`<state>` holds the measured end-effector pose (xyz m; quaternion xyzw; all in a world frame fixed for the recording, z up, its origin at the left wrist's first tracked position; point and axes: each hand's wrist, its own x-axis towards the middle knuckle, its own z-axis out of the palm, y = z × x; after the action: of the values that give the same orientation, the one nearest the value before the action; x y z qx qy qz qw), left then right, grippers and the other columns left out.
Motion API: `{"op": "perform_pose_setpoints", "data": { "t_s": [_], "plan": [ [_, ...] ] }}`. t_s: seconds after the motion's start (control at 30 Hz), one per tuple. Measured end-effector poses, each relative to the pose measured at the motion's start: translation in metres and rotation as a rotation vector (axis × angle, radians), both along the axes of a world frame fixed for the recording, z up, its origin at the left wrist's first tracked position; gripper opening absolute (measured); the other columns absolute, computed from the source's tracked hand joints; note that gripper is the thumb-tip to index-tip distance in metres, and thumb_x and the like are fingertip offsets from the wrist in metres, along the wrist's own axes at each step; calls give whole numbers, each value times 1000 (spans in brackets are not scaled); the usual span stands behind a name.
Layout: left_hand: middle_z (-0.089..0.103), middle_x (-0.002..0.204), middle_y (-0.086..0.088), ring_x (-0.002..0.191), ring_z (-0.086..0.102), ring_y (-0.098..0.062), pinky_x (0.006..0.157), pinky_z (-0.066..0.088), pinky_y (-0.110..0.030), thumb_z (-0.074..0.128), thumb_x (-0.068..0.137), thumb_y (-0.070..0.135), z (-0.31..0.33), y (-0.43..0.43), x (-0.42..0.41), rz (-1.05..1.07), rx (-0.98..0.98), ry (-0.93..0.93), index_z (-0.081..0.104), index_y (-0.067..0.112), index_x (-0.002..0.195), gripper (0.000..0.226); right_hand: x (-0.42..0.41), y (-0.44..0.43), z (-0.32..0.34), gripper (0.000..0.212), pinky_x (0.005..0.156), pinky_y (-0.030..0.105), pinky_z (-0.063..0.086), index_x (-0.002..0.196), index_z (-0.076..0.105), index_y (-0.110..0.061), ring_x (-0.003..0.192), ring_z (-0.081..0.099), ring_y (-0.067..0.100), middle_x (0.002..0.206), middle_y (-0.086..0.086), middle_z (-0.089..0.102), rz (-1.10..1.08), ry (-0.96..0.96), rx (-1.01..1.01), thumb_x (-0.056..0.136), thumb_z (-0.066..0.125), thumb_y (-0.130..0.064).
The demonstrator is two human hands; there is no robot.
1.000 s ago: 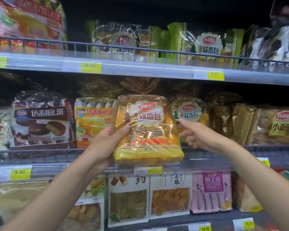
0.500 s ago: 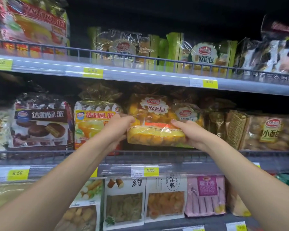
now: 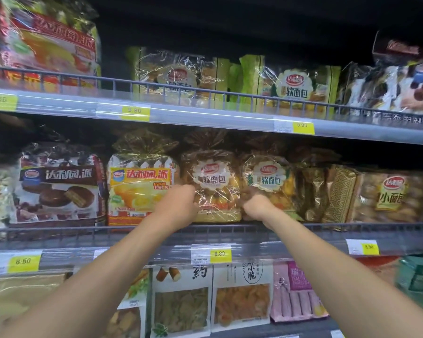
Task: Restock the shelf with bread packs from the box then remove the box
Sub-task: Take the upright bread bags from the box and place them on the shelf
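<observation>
Head view, and nearest to us both bare forearms reach up and away from the camera, over the snack packets (image 3: 181, 308) on the lower level. Past the price tag (image 3: 219, 253) and the wire rail, we're at the middle shelf (image 3: 66, 254). The left grip (image 3: 181, 203) has its fingers curled round the lower left edge of the bread pack (image 3: 214, 181). The right grip (image 3: 257, 206) sits at the lower right edge, knuckles toward us and fingers tucked out of sight, so I cannot tell whether it pinches the wrapper or just presses against it.

The bread pack stands upright on the shelf behind the rail. It is wedged between the yellow pie pack (image 3: 139, 189) on its left and a second bread pack (image 3: 269, 181) touching its right side. By my read this one is as good as placed, with only the letting go left.

Now the gaps. The box is nowhere in frame, so how many packs remain in it is anyone's guess, and removing it looks not yet done. Behind the front row is dark, so the depth of stock is unreadable. Up on the top shelf (image 3: 205, 115) the packs are blurred, and the far right ones are cut off.
</observation>
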<state>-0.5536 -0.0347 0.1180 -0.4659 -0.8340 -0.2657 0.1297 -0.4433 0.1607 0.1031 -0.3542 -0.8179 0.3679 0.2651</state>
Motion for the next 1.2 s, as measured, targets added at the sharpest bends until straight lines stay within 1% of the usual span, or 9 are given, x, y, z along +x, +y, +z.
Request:
{"op": "perform_pose_setpoints", "data": {
  "t_s": [0.1, 0.23, 0.4, 0.5, 0.6, 0.8, 0.97, 1.07, 1.2],
  "plan": [
    [63, 130, -6, 120, 57, -25, 100, 48, -37, 51, 94, 4, -6, 2, 0, -54, -10, -16, 67, 18, 127, 39, 6, -5, 0, 47, 83, 39, 57, 132, 48, -20, 100, 65, 26, 122, 4, 62, -85, -33, 225, 92, 70, -31],
    [66, 130, -4, 119, 60, -25, 100, 51, -37, 48, 93, 2, -8, 12, -1, -71, -141, -77, 67, 18, 127, 42, 11, -25, -3, 9, 72, 31, 58, 103, 63, -25, 76, 63, 12, 92, -3, 69, 77, -94, 418, 95, 60, -26],
    [61, 134, -5, 112, 58, -24, 98, 50, -35, 44, 95, 5, -13, 28, -6, -54, -243, -167, 58, 17, 137, 46, 3, -32, -7, 32, 57, 25, 45, 130, 61, -26, 64, 55, 7, 87, -9, 62, 205, -305, 450, 103, 47, -39],
    [59, 134, -7, 104, 55, -24, 97, 51, -36, 43, 95, 9, -15, 36, -13, -27, -290, -180, 53, 17, 140, 47, -5, -25, -5, 37, 76, 27, 51, 141, 53, -28, 96, 64, 15, 125, 1, 65, 225, -310, 418, 104, 47, -32],
    [56, 140, -11, 118, 56, -29, 101, 49, -38, 42, 96, 14, -14, 42, -17, -20, -318, -185, 49, 15, 144, 48, -15, -17, -2, 46, 95, 31, 50, 149, 46, -29, 124, 57, 23, 149, 2, 51, 210, -322, 391, 103, 47, -25],
    [55, 139, -11, 106, 54, -26, 98, 50, -36, 45, 98, 21, -12, 44, -16, -45, -311, -174, 46, 15, 146, 48, -26, -5, 2, 50, 109, 30, 42, 153, 42, -25, 138, 47, 26, 157, 3, 43, 202, -382, 405, 103, 48, -26],
    [66, 122, -4, 104, 62, -24, 92, 54, -41, 48, 96, 56, -10, 36, 4, -141, -158, 50, 54, 25, 132, 48, 16, -13, 2, 55, 108, 33, 43, 148, 49, -25, 132, 52, 25, 148, 4, 54, 176, -262, 494, 95, 59, -39],
    [54, 142, -1, 125, 54, -22, 100, 52, -45, 47, 93, 65, -13, 35, 32, -258, -23, 191, 44, 29, 146, 64, 72, -16, 1, 59, 109, 40, 43, 145, 50, -27, 132, 50, 22, 143, 2, 55, 105, -220, 628, 91, 62, -46],
    [37, 159, 5, 146, 34, -16, 117, 37, -45, 49, 93, 65, -23, 40, 89, -485, 77, 289, 36, 34, 152, 68, 175, -23, -10, 65, 118, 44, 33, 149, 45, -28, 145, 34, 21, 156, 0, 40, -41, -265, 737, 90, 63, -51]
  ]
}}
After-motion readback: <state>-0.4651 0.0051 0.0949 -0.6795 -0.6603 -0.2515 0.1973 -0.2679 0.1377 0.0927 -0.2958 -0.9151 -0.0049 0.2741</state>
